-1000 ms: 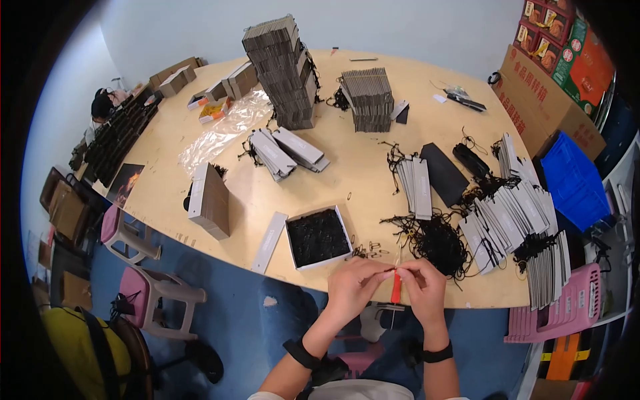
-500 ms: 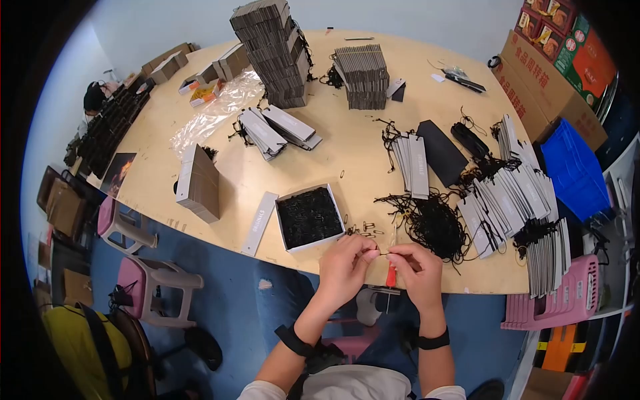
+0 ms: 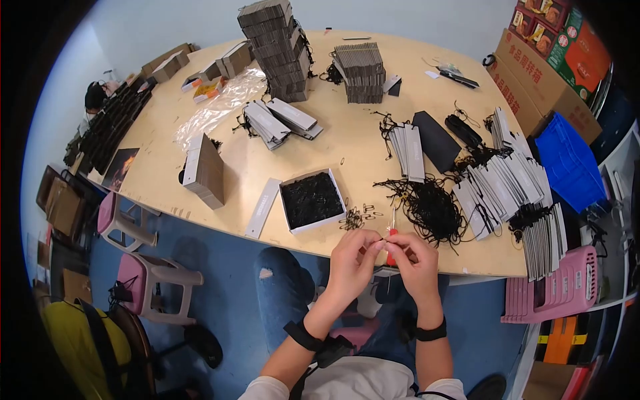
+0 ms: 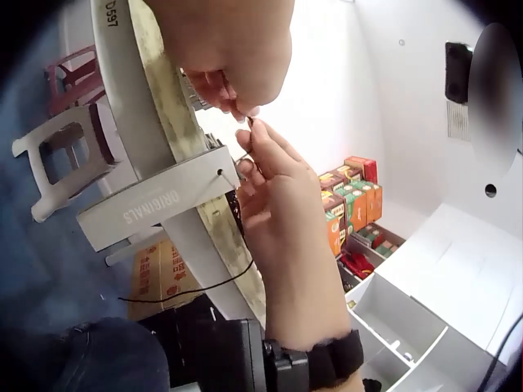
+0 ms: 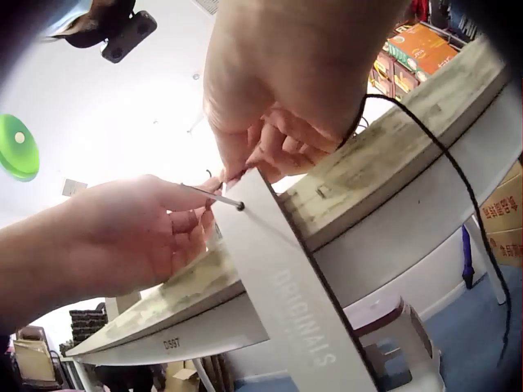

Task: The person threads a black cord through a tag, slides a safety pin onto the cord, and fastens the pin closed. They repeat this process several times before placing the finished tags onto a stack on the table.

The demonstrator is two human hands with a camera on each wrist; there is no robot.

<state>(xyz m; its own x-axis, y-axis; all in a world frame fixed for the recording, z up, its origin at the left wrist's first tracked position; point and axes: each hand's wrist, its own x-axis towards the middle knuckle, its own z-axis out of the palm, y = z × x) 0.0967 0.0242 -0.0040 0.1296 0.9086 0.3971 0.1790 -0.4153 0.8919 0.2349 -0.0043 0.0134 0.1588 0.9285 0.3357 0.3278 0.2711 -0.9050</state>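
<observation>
Steadying both pinches close together seemed wisest: the left hand [image 3: 352, 259] and right hand [image 3: 416, 265] held a thin dark strand [image 4: 250, 122] between fingertips, perhaps cord, though too small to be sure. The printed tag [image 4: 151, 206] jutted past the surface's [image 3: 360, 137] near edge, its hole beside the fingertips; the loose black cord [image 5: 441, 149] needed guarding from snags.
</observation>
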